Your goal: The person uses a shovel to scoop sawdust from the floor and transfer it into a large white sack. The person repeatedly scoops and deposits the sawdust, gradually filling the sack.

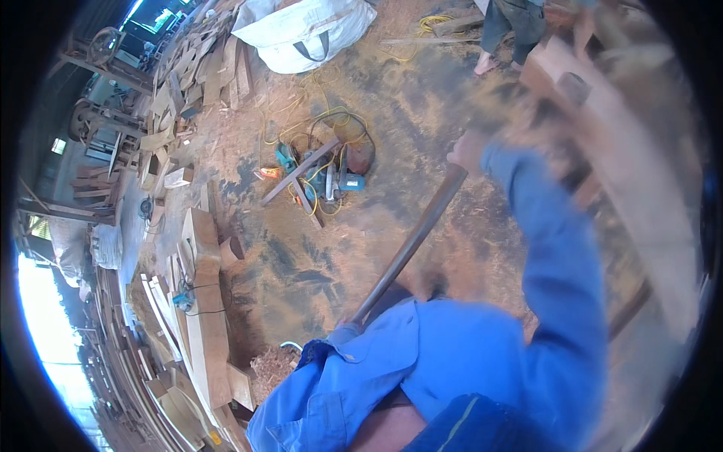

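A long, brownish pole (410, 245) slants across in front of my body. My right hand (471, 151) is closed around its far upper end, arm stretched forward in a blue sleeve. At the near lower end, my left hand (346, 331) shows only in part beside the blue jacket and seems wrapped around the pole. Whether the pole is wood or metal I cannot tell. To the right of my right arm lies a big, pale timber beam (625, 158), smeared by motion; its far end has a darker round patch.
Power tools (331, 181) with tangled yellow cords and wooden strips lie on the sawdust-covered floor. A thick timber (203, 316) is at the left, near stacked boards (181, 83). Beyond are a white bulk bag (305, 34) and another person's legs (512, 30).
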{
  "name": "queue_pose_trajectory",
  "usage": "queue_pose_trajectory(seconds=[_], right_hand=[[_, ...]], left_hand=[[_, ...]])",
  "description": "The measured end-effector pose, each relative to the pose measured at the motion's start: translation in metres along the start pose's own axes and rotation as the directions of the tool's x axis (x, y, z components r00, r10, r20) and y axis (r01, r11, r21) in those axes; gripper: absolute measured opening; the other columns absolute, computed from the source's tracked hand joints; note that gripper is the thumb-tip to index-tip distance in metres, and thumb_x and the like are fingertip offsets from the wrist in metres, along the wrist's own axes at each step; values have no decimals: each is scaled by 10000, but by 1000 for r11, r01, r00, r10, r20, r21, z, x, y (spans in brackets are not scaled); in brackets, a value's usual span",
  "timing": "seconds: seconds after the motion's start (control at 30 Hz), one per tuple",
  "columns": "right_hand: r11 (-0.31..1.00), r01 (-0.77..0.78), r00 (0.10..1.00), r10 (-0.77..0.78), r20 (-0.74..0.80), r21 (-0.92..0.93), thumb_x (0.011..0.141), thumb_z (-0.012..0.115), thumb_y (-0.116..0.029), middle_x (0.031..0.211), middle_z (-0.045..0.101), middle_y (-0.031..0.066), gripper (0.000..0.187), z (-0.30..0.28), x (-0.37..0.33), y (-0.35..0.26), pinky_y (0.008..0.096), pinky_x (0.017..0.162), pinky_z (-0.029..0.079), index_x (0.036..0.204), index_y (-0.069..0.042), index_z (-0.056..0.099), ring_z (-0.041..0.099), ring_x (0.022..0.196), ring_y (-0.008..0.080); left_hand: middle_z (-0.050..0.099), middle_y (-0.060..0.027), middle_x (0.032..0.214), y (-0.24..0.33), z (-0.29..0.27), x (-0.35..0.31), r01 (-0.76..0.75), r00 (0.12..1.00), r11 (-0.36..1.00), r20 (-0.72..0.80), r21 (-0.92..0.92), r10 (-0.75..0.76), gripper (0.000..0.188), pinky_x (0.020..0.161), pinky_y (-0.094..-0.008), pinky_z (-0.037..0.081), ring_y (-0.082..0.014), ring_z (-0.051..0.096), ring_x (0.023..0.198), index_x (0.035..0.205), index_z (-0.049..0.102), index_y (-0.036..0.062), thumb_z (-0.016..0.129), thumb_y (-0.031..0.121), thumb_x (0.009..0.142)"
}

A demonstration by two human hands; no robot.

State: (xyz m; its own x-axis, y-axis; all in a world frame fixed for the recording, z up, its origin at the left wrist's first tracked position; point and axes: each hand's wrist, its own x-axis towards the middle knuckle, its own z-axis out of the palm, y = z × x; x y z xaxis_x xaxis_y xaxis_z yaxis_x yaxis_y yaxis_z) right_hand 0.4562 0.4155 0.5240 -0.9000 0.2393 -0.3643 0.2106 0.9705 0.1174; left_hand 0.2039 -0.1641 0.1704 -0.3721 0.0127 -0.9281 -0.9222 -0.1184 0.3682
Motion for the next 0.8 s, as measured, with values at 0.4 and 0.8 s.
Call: queue_pose_trajectory(seconds=[0.4,0.8], right_hand=[[997,-32,995,25,-100,-68,553,620,-171,672,610,96,160,-57,162,209,379,626,466,708,-131,613,613,712,258],[996,-91,979,88,-182,-4,565,637,-187,744,590,80,198,-109,278,441,375,661,439,743,-129,573,582,760,257]], left_hand=[[567,-113,704,70,296,70,18,995,999,100,38,-22,168,655,-413,456,-290,529,632,749,528,60,499,224,754],[570,-123,686,170,592,114,56,991,991,116,119,-70,164,621,-412,465,-296,532,602,740,535,47,513,210,744]])
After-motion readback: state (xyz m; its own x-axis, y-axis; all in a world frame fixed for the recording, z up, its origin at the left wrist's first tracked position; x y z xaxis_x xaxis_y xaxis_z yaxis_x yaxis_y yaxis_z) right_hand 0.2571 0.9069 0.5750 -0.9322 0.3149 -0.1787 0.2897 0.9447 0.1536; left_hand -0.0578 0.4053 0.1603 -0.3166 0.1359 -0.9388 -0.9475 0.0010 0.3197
